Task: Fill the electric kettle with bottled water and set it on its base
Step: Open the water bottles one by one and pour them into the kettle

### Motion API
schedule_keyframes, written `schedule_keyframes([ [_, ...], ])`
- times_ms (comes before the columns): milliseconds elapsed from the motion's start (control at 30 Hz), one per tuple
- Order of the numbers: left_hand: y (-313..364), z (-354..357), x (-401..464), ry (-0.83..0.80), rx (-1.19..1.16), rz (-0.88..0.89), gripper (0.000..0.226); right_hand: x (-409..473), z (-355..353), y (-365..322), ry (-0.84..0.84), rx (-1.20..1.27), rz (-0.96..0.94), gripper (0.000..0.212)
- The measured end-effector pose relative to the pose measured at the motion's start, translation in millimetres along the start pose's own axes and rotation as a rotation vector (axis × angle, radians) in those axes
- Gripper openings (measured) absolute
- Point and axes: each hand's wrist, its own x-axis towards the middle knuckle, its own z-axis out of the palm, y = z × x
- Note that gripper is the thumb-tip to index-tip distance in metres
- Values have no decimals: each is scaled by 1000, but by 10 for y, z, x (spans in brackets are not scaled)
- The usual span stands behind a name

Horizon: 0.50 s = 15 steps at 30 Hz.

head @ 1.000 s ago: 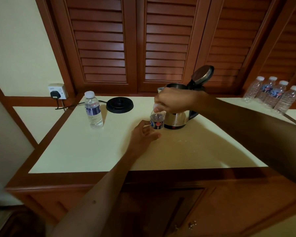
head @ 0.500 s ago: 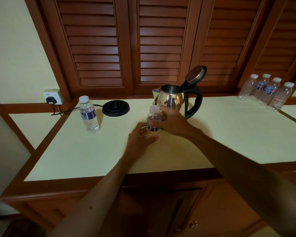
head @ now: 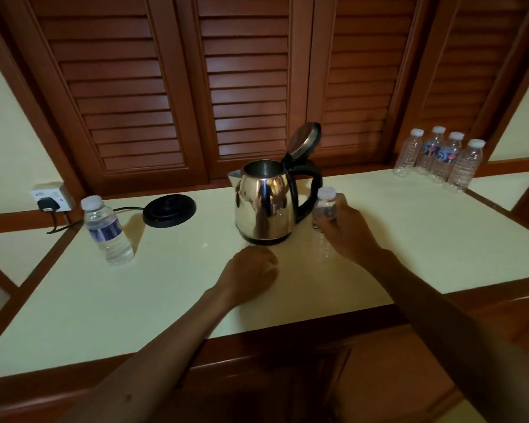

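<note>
A shiny steel electric kettle (head: 264,203) stands on the cream counter (head: 165,285) with its lid tipped up and its black handle to the right. Its round black base (head: 169,210) lies apart to the left, corded to a wall socket. My right hand (head: 345,230) grips a small capped water bottle (head: 326,206) standing just right of the kettle's handle. My left hand (head: 248,273) rests on the counter in front of the kettle, fingers loosely curled, holding nothing. A full capped bottle (head: 107,230) stands at the left.
Several clear bottles with white caps (head: 440,157) are grouped at the back right. A white wall socket with a black plug (head: 51,196) sits at the far left. Louvred wooden doors rise behind the counter. A wooden edge runs along the counter's front.
My right hand has carried the small bottle from in front of the kettle to its right side. My left hand has let go of it and rests on the counter.
</note>
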Motion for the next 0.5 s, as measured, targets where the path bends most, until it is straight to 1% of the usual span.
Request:
schedule_keyframes([
  [67,190,125,275,-15,61,220,27,74,-182,313,48,-48,39,50],
  [100,268,210,427,-41,104,311,30,112,-271,469,68,-58,55,53],
  [133,338,298,603,-27,159,371,33,152,-363,621,88,-66,68,54],
  [200,517,448,981,-49,190,323,43,233,-548,921,116,-72,99,56],
  [300,808,596,1513,-88,74,215,46,355,-816,1340,158,-78,111,59],
  [367,975,690,1862,-109,5,173,60,447,-982,1632,178,-67,95,64],
  [400,1003,765,2063,-116,16,144,64,502,-1058,1780,174,-50,106,68],
  [467,1035,938,2458,-111,60,70,53,623,-1188,2067,154,5,146,75],
  [500,1048,1006,2636,-74,45,22,49,691,-1231,2201,146,24,167,75],
])
